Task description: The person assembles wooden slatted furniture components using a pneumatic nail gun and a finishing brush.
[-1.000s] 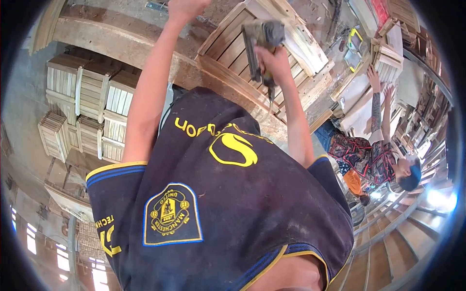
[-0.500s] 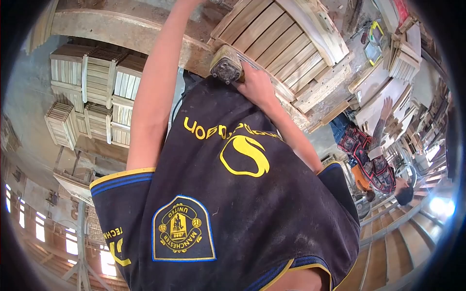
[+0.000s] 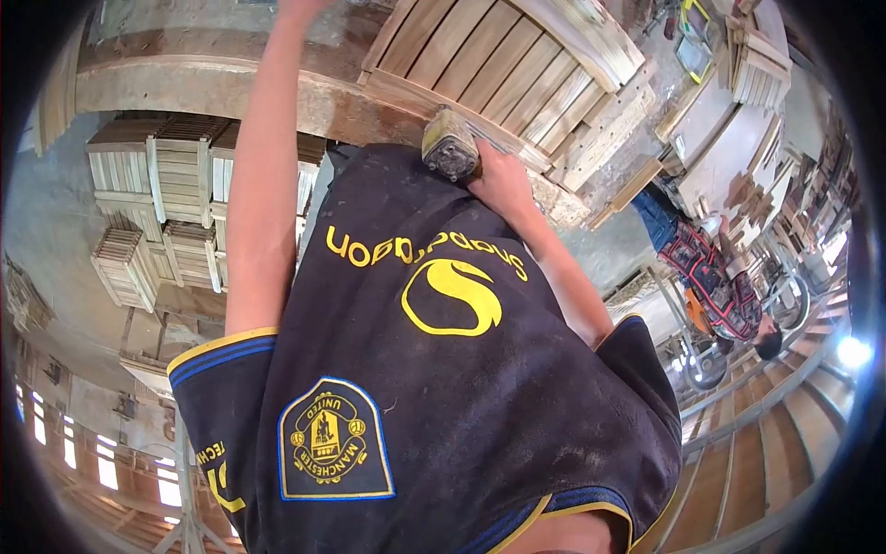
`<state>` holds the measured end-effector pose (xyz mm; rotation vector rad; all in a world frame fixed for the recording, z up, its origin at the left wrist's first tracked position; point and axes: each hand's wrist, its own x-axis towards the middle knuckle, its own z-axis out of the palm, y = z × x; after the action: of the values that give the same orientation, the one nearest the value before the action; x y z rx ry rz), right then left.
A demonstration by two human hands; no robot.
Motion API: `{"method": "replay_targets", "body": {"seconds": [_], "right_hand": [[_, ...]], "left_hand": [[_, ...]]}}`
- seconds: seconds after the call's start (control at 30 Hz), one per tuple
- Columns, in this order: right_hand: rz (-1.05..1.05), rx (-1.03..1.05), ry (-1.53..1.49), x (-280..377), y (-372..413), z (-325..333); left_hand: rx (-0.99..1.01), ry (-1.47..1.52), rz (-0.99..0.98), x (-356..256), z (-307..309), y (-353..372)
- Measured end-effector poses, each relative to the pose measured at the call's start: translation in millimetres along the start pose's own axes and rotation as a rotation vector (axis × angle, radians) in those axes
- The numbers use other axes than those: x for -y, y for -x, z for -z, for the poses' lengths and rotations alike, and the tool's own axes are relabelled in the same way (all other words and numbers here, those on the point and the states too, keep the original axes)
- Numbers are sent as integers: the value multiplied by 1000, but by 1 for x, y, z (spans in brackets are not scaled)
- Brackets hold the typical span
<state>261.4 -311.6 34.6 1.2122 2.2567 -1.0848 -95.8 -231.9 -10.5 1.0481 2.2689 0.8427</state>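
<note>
My right hand (image 3: 503,180) is closed around a worn, blocky mallet (image 3: 449,146), its yellowish head and dark grey end face turned toward me. Its handle is hidden behind my hand. The mallet sits at the front edge of the bench, against the bottom of my black shirt (image 3: 406,203). Just beyond it lies a slatted wooden panel (image 3: 489,65) with a frame around its slats. My left arm stretches to the top edge of the picture, where only part of my left hand (image 3: 305,7) shows; its fingers are cut off.
A thick wooden beam (image 3: 203,88) forms the bench edge. Stacked slatted panels (image 3: 175,175) stand on the left. Another person (image 3: 706,268) in a patterned shirt works on the right near loose boards (image 3: 715,175). A yellow-edged frame (image 3: 694,46) lies at the upper right.
My right hand and the mallet have shifted right and slightly down relative to the panel. My left arm has swung left. The other person's outstretched arm has drawn in.
</note>
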Motion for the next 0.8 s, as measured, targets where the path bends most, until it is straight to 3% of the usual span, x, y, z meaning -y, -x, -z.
{"method": "replay_targets", "body": {"seconds": [0.07, 0.3, 0.4, 0.5, 0.67, 0.8], "right_hand": [[-14, -16, 7, 0, -1, -1], [-93, 21, -7, 12, 4, 9], [-136, -7, -42, -10, 19, 6], [-203, 2, -28, -47, 45, 7], [-253, -22, -38, -95, 73, 3], [-275, -10, -30, -86, 73, 13]], "left_hand": [[84, 7, 92, -8, 6, 1], [-14, -68, -37, 16, -5, -6], [-29, -114, -97, 19, -4, -11], [43, -8, -11, 13, -5, -7], [-67, -53, -107, 34, -13, -16], [-17, 80, -93, 48, -16, -26]]}}
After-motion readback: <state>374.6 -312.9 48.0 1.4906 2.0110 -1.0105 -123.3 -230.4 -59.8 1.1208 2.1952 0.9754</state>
